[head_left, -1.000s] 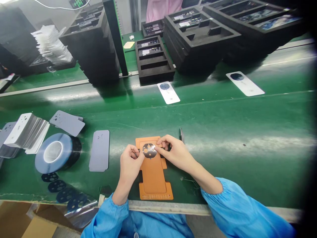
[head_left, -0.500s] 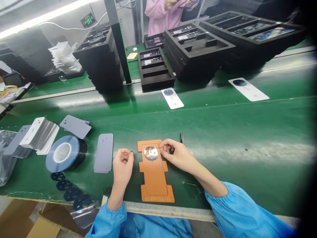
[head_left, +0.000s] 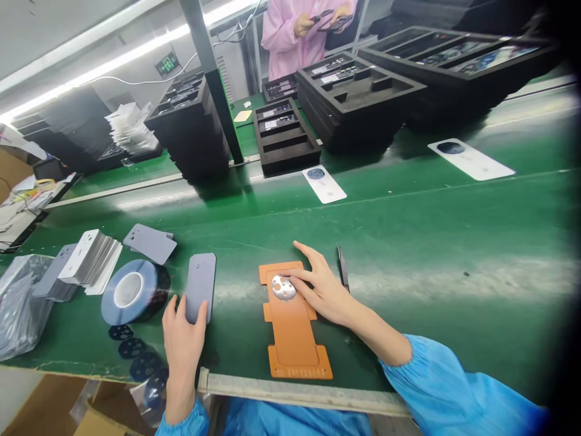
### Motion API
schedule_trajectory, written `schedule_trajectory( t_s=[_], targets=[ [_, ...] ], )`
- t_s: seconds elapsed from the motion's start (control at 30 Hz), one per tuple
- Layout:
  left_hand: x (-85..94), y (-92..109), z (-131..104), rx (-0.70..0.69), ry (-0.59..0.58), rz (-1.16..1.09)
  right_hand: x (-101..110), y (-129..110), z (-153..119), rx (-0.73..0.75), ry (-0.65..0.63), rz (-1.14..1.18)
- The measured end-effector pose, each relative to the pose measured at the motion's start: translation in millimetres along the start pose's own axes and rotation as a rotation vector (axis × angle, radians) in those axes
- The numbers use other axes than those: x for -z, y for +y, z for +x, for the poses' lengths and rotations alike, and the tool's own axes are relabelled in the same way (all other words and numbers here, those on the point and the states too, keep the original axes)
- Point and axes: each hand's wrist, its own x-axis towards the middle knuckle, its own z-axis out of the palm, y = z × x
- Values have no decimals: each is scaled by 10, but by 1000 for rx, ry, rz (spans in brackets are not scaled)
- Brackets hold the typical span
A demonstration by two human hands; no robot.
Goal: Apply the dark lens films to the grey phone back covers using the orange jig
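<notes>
My left hand [head_left: 184, 336] is open, fingers apart, at the lower end of a small stack of grey phone back panels [head_left: 201, 281]; its thumb is at the right edge. Over the top of an orange jig [head_left: 293, 339] lies my right hand [head_left: 324, 290], fingers stretched out. Its fingertips rest at the right side of a shiny round camera-cover piece [head_left: 282, 288] with several holes, set on the jig. Just right of that hand, dark tweezers [head_left: 342, 269] lie on the green bench, partly hidden behind the wrist.
A roll of blue film [head_left: 111, 300] trails round dark pieces over the front edge. Stacked white panels [head_left: 86, 257] and a plastic bag [head_left: 27, 303] lie left. Two white panels [head_left: 324, 184] sit farther back. Black trays [head_left: 288, 148] line the rear; a pink-clad person [head_left: 285, 36] works behind.
My left hand has moved left from beside the jig to the grey panels, and its fingers have opened. My right hand's fingers have unpinched and spread over the jig's top. The camera view has shifted.
</notes>
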Motion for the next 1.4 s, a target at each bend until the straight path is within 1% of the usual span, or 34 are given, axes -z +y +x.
schedule_trajectory(
  t_s=[0.13,0.3,0.37,0.47,0.53,0.63,0.73,0.83,0.93,0.97,1.03,1.07,1.1,1.2,1.23,1.27,1.3,1.4],
  targets=[
    [48,7,13,34,19,-86,1,-13,19,-28,39,-31],
    [89,-36,43,32,51,-175,-9,8,2,-2,60,-32],
    [96,-55,58,76,53,-241,-17,21,-13,-23,63,-7],
    [127,-42,86,216,47,-451,-22,41,-27,-61,73,42],
    [171,-3,99,283,45,-621,-20,52,-25,-76,97,68],
    [264,91,71,330,49,-826,-5,42,-13,-83,143,103],
    [324,240,-74,339,14,-1003,30,-33,-14,-87,187,189],
    [276,486,-352,286,-136,-1111,72,-166,-41,-92,146,415],
    [145,797,-683,216,-305,-1141,93,-279,-70,-134,86,657],
    [98,891,-782,199,-364,-1148,97,-301,-76,-158,91,707],
    [24,1034,-936,157,-440,-1118,107,-321,-83,-204,117,774],
    [0,1074,-986,125,-449,-1076,115,-323,-86,-219,123,795],
    [-16,1094,-1018,76,-427,-1017,126,-322,-89,-226,123,806],
    [-29,1052,-1022,-142,-268,-788,164,-319,-105,-211,77,764],
    [-31,1017,-1006,-207,-229,-723,177,-318,-112,-195,51,728],
    [-35,979,-989,-250,-215,-675,189,-318,-119,-171,26,684],
    [-42,943,-974,-267,-230,-643,201,-315,-124,-141,2,635],
    [-80,862,-963,-256,-308,-619,228,-294,-128,-44,-39,466]
  ],
)
